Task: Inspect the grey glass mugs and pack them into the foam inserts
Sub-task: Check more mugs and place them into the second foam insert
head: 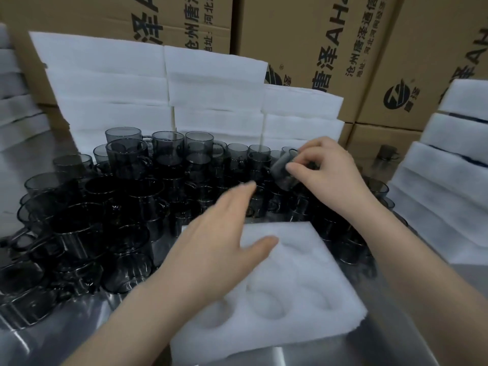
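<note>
Pinching a tilted grey glass mug [284, 169] between curled fingers and thumb, the right hand [327, 167] holds it up above the crowd. The left hand [224, 233], motion-blurred, is spread with straight fingers over the foam insert's [311, 307] far corner. Printed cardboard boxes [317, 35] fill the back, stacks of white foam [132, 83] stand before them, and a mass of grey mugs [118, 207] covers the steel table [52, 339] beside the insert.
</note>
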The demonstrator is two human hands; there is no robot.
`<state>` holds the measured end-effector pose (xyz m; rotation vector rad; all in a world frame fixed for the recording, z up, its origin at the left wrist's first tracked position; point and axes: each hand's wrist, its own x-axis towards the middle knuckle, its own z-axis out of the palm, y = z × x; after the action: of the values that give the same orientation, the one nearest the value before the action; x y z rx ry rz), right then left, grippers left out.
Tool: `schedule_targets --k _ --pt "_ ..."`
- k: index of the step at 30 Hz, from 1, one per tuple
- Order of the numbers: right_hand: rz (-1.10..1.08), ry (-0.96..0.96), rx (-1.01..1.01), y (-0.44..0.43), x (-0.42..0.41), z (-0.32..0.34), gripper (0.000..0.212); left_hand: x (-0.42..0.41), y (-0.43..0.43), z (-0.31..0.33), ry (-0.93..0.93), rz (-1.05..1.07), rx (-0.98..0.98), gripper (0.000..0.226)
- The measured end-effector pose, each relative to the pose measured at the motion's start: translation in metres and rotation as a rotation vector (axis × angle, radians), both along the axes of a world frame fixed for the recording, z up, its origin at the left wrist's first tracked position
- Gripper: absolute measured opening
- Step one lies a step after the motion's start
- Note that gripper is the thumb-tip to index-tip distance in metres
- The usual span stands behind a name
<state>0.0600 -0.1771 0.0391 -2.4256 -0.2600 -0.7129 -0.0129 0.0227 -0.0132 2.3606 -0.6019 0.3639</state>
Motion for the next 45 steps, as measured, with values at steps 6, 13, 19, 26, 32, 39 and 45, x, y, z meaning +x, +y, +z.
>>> schedule_targets --k 6,13,19,26,32,39,45 --pt "0.338 0.168 0.368 0.045 -0.02 -0.005 0.008 0.042 -0.021 0.006 -0.017 0.074 -0.324 0.081" --pt "0.491 0.447 0.603 0.034 -0.003 -0.032 0.045 0.055 -0.011 -0.012 0.16 0.013 -0.525 0.06" --pt "0.421 0.435 0.615 0.039 -0.004 -0.048 0.048 0.064 -0.004 -0.015 0.184 -0.077 -0.491 0.062" --pt "0.231 0.584 0.612 0.047 -0.014 -0.047 0.055 0.066 0.001 -0.015 0.281 -0.165 -0.457 0.082" --pt "0.252 0.655 0.606 0.036 -0.018 -0.039 0.048 0.063 0.001 -0.013 0.295 -0.247 -0.395 0.079" --pt "0.333 0.501 0.797 0.032 -0.008 -0.051 0.037 0.061 -0.005 -0.017 0.203 -0.201 -0.436 0.07" --pt "0.551 0.544 1.004 0.024 -0.008 -0.055 0.019 0.061 -0.007 -0.019 0.164 -0.157 -0.522 0.056"
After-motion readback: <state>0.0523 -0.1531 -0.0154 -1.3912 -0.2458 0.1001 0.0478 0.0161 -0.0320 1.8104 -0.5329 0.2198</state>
